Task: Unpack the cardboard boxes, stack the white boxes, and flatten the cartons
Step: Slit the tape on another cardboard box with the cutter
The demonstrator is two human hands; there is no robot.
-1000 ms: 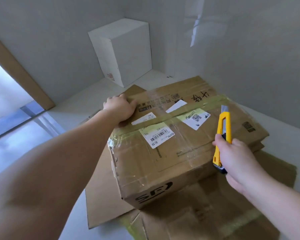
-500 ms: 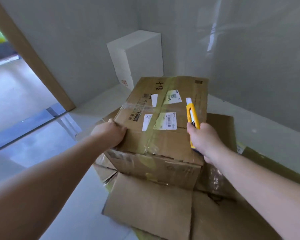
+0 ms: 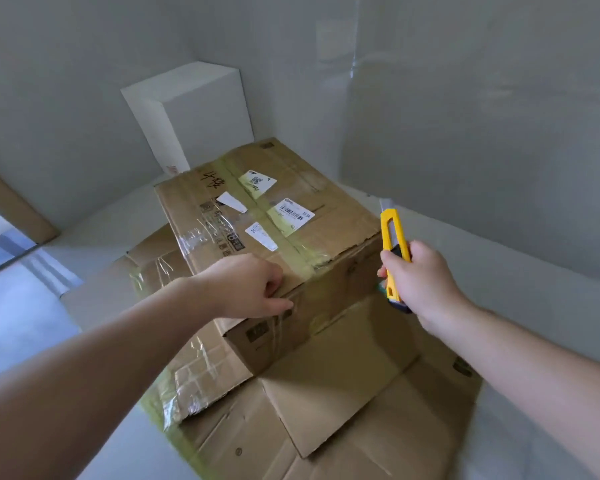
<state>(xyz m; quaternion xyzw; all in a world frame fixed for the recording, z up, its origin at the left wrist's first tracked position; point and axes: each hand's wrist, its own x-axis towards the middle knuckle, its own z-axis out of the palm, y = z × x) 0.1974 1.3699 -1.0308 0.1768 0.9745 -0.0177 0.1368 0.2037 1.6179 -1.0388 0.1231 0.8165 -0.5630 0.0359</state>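
A sealed cardboard box (image 3: 278, 237) with tape and white labels sits on a pile of flattened cartons (image 3: 326, 410). My left hand (image 3: 250, 285) rests on the box's near top corner, fingers curled over the edge. To the right of the box, my right hand (image 3: 423, 282) grips a yellow utility knife (image 3: 392, 237) with its blade pointing up, clear of the cardboard. A white box (image 3: 194, 112) stands upright in the corner behind the carton.
Grey walls (image 3: 465, 133) meet in a corner behind the boxes. A brown door frame (image 3: 11, 206) and a glass pane lie at the left. Pale floor (image 3: 32, 323) shows to the left of the cartons.
The box has turned so its taped seam now runs away from me. My left hand has shifted to the near corner. The knife has moved off to the box's right side.
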